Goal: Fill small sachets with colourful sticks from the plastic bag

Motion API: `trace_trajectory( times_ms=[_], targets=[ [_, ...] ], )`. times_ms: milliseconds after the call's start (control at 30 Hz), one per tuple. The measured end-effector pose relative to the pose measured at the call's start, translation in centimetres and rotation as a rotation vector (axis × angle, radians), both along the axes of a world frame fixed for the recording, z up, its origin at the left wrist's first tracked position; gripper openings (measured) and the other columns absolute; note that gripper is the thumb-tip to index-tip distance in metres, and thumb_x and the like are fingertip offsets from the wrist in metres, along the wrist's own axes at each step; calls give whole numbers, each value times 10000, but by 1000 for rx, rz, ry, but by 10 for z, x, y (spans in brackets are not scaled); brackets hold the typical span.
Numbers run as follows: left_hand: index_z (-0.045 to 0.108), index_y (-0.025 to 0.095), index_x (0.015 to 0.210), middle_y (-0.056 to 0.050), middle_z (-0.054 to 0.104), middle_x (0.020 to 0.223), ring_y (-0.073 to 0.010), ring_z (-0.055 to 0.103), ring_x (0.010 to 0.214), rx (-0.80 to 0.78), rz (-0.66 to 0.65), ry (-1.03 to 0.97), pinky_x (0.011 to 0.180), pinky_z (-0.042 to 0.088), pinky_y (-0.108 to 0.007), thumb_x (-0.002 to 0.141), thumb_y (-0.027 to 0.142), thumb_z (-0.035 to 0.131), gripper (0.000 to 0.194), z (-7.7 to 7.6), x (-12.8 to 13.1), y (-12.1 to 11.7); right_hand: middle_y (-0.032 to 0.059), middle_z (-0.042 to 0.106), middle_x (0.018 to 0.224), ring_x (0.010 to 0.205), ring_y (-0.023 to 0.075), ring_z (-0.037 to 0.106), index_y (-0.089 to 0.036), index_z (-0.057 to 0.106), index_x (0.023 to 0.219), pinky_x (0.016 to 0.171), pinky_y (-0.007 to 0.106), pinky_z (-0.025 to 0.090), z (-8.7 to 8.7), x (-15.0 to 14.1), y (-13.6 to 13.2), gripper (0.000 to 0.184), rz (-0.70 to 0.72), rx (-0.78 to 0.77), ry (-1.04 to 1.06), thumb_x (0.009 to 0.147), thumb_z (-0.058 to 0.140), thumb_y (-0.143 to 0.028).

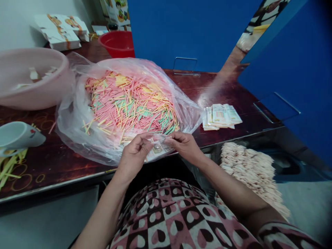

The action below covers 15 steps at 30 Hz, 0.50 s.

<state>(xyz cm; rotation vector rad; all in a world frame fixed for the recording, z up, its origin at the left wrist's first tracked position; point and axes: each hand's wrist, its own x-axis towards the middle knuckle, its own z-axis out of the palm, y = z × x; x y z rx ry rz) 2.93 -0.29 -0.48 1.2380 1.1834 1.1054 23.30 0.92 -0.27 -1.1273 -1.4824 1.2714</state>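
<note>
From the head view, the left hand point(135, 157) and right hand point(184, 147) pinch a clear packet point(158, 148) at the edge of a plastic bag point(77, 131) heaped with colored sticks point(129, 103). A small stack of packets point(220, 117) lies on the counter point(223, 93).

- Your left hand point(133, 155) and right hand point(185, 145) hold a packet point(158, 148) at a plastic bag's point(70, 135) near edge.
- The bag lies on a table point(52, 169), paper sticks point(129, 107) inside.
- Left of it: a basin point(31, 93).
- Right of it: more packets point(220, 117).
- Behind it: a bowl point(116, 43).
</note>
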Motion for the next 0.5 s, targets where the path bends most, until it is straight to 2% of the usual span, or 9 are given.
trace_trajectory(
  times_ms=[67, 167, 267, 333, 433, 500],
  targets=[
    [773, 206, 1036, -3, 702, 802, -131, 589, 705, 15, -2, 55, 651, 444, -221, 823, 367, 743, 268, 2, 1, -1, -32, 471, 584, 581, 107, 419, -194, 552, 616, 581, 255, 368, -5, -1, -1, 572, -71, 113, -111, 847, 676, -703],
    [789, 216, 1031, -23, 750, 869, -159, 632, 757, 15, -83, 139, 679, 466, -243, 840, 414, 728, 282, 7, 1, 0, -23, 449, 570, 574, 114, 400, -206, 479, 584, 581, 269, 343, -10, -3, -1, 623, -114, 301, -255, 922, 559, -723],
    [800, 232, 925, -36, 784, 916, -205, 686, 853, 106, -189, 242, 800, 515, -301, 836, 376, 725, 184, 12, 1, 5, -13, 463, 573, 575, 122, 423, -208, 481, 579, 583, 275, 338, -14, -2, 7, 629, -30, 412, -353, 976, 493, -694],
    [792, 247, 852, -44, 798, 959, -233, 703, 945, 242, -174, 317, 904, 518, -347, 853, 337, 696, 131, 12, -1, 8, -2, 519, 608, 603, 128, 480, -203, 529, 602, 613, 268, 380, -16, 4, 21, 591, 51, 444, -380, 1016, 476, -622],
    [787, 261, 853, -53, 795, 934, -242, 705, 948, 399, -92, 422, 910, 524, -372, 881, 326, 670, 136, 7, -3, 11, 47, 700, 813, 782, 160, 628, -186, 703, 812, 762, 277, 476, -18, 21, 52, 379, 45, 474, -489, 1037, 510, -422],
    [780, 259, 863, -56, 786, 913, -237, 700, 918, 447, -63, 478, 894, 532, -373, 898, 324, 656, 144, 1, -3, 10, 97, 756, 1007, 945, 192, 676, -162, 759, 1026, 879, 308, 493, -18, 35, 73, 261, 17, 471, -689, 1020, 517, -261]
  ],
)
